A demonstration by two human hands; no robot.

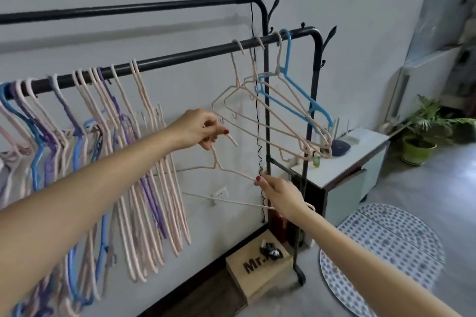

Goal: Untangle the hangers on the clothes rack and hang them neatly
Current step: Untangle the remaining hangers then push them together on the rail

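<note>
Pink hanger (pixel 226 170) held free below the front rail (pixel 180 58)

Its hook is pinched by the left hand (pixel 198 128), its shoulder by the right hand (pixel 280 193); the rail gap lies at twelve o'clock.

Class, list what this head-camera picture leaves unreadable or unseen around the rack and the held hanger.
1. Box lettering: only "Mr." reads; a dark object covers the rest.
2. Tangled hangers at left: overlapping, cut by the frame edge, uncountable.
3. Held pink hanger: the left hand hides its neck, the right hand its right end.
4. Upper rail: left end runs out of frame.
</note>
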